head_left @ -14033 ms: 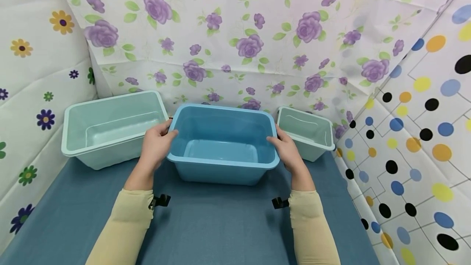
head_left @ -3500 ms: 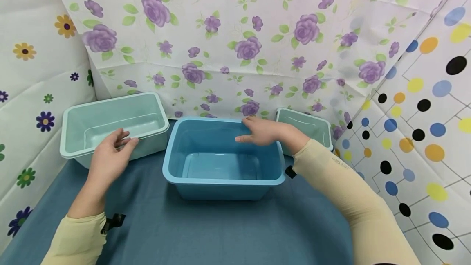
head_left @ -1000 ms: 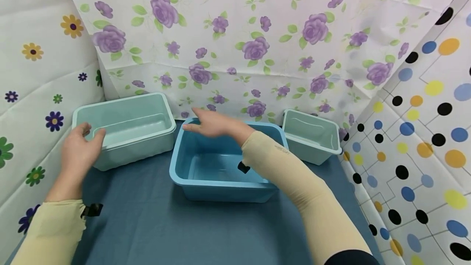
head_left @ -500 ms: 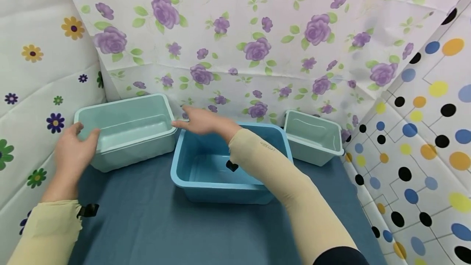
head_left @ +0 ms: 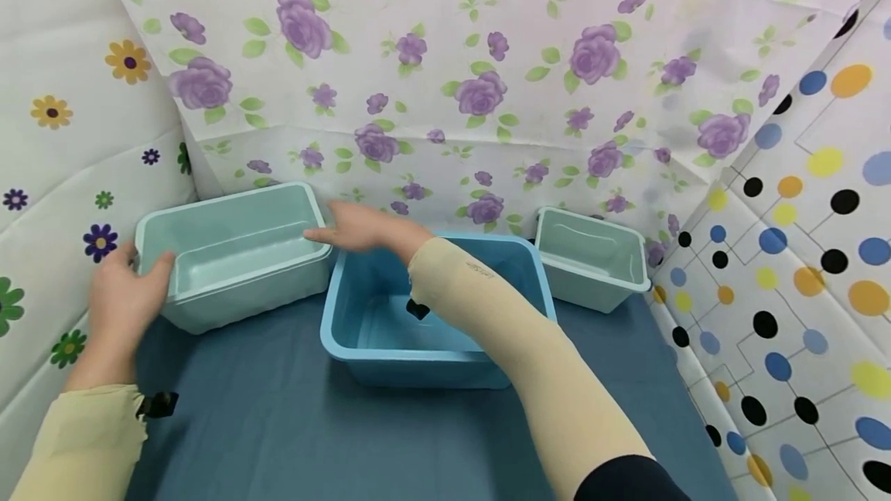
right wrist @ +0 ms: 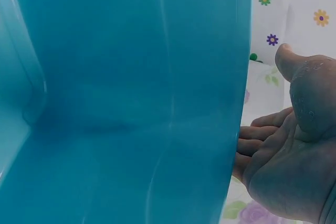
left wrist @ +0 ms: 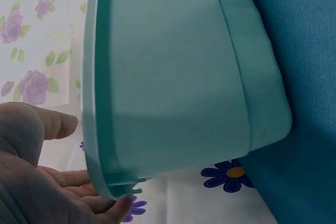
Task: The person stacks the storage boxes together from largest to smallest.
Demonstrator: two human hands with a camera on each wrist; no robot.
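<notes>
A pale green rectangular bin point(head_left: 244, 284) stands at the left against the flowered cloth. My left hand point(head_left: 128, 296) is at its left end; in the left wrist view its fingers point(left wrist: 81, 192) lie against the underside of the bin's rim corner, thumb apart from the rim. My right hand point(head_left: 355, 226) reaches across to the same bin's right end, with thumb and fingers spread around that end; whether they touch it is unclear. Below the right forearm sits a blue basin point(head_left: 418, 369), partly covered by the sleeve; it fills much of the right wrist view.
A smaller pale green bin point(head_left: 592, 284) stands at the right rear. Flowered cloth point(head_left: 480, 99) hangs behind, with a dotted cloth point(head_left: 780, 315) at the right and a daisy-print cloth point(head_left: 63, 192) at the left. Blue cloth point(head_left: 292, 424) covers the table.
Earlier both hands held the blue basin by its ends; it now sits nearer. Both hands have since moved left to the ends of the large pale green bin, the right arm crossing the basin.
</notes>
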